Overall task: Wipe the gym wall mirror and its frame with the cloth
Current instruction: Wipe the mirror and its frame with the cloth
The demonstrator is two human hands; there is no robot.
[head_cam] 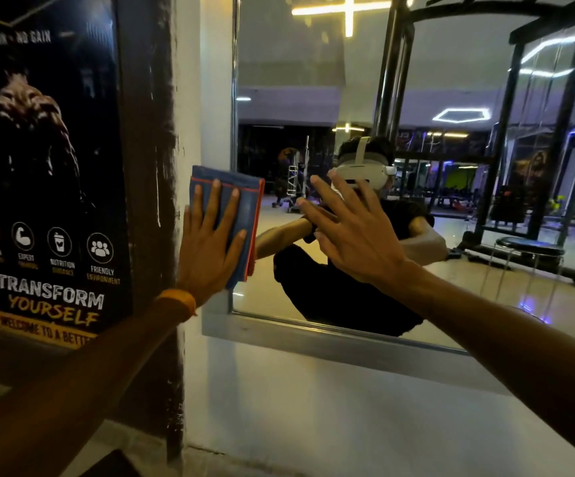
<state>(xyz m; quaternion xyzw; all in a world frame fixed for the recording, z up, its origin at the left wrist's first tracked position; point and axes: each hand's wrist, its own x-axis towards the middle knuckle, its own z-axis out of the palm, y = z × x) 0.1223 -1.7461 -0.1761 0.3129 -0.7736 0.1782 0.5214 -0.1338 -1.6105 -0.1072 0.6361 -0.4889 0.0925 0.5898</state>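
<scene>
From the head camera, the mirror point(296, 80) fills the upper right, set in a grey frame point(313, 333). The cloth point(250, 204), blue with an orange edge and folded flat, lies over the mirror's left side, low down, covering the upright frame strip and a little of the glass. The left hand point(210, 242) presses flat on it, its fingers point(215, 201) straight and slightly spread, pointing up; an orange wristband point(179, 301) circles that wrist. The right hand point(358, 235) is raised before the lower middle of the mirror, holding nothing, its fingers point(327, 194) straight and fanned wide; whether they touch the glass cannot be told. Left of the mirror, past a dark wall strip point(152, 132), hangs a gym poster point(48, 201). The mirror reflects the person and black gym machines.
</scene>
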